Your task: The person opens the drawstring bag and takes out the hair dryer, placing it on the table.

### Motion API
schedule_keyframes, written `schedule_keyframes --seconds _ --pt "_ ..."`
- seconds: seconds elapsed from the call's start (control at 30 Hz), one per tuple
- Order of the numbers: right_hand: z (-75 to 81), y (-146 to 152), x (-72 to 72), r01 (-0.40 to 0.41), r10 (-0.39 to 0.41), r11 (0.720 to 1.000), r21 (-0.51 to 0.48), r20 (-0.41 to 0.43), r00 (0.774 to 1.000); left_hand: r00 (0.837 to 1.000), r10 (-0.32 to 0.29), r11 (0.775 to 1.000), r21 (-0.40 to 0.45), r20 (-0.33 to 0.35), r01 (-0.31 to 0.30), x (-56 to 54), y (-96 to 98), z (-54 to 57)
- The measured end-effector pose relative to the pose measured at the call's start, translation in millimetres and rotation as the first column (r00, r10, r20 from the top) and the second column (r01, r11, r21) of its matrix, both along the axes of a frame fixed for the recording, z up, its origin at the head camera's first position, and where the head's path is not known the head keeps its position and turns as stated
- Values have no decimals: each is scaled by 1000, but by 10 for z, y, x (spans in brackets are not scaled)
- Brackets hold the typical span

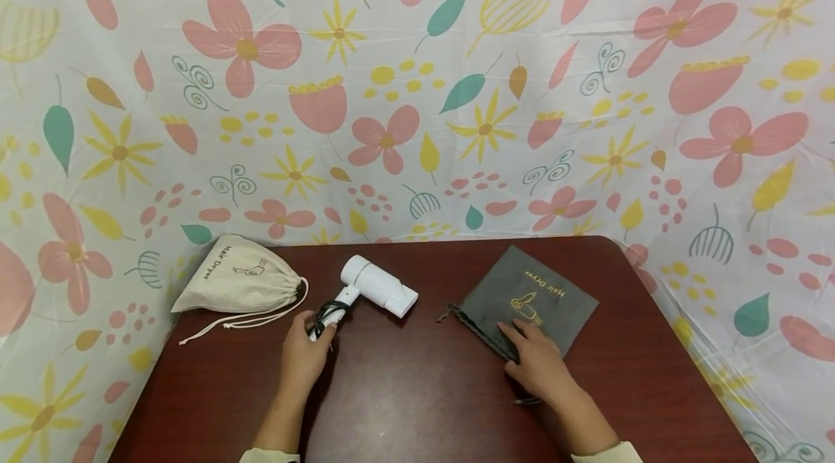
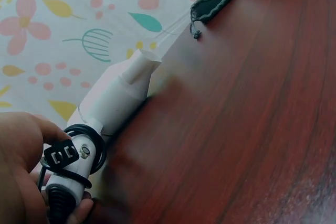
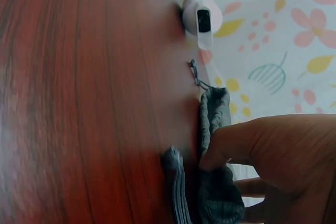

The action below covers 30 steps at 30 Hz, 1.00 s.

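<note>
A white hair dryer (image 1: 377, 283) lies on the table with its nozzle towards the right. My left hand (image 1: 306, 348) grips its handle, around which a black cord (image 2: 98, 150) is wound. To the right lies a dark grey drawstring bag (image 1: 562, 307) printed "Hair Dryer" in gold. At the gathered mouth of this bag, my right hand (image 1: 538, 360) pinches the edge, its thumb at the opening and its fingers over the top. The right wrist view shows the mouth (image 3: 214, 103) slightly parted. What lies deeper in the bag is hidden.
A cream drawstring bag (image 1: 241, 274), also printed "Hair Dryer", lies at the back left with its white cords (image 1: 261, 318) trailing. Behind the dark red wooden table (image 1: 404, 390) hangs a flowered cloth (image 1: 417, 122). The grey bag's drawstring end (image 3: 176, 171) rests on the wood.
</note>
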State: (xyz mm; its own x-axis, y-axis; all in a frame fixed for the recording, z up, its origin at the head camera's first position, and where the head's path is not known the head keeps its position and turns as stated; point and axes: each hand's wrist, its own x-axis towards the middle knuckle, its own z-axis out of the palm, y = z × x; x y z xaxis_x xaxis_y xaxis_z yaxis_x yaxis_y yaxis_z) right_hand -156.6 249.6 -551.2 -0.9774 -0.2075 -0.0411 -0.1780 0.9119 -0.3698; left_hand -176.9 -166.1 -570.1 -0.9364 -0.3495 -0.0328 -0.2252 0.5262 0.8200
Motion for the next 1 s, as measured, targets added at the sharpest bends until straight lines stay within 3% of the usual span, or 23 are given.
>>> schedule_keyframes --seconds 0.3,0.47,0.63,1.0 --pt "4 175 -11 32 -33 999 28 46 998 997 -61 997 -39 -45 59 2 30 39" --pt "-41 313 -23 50 -51 996 76 2 999 995 -89 995 -57 -52 85 -5 29 29" --pt "-46 453 -29 65 -60 991 118 -39 997 995 -87 995 -50 -56 84 -21 55 27" --pt "61 710 -95 135 -146 983 127 76 986 995 -52 999 -18 -81 51 -33 123 23"
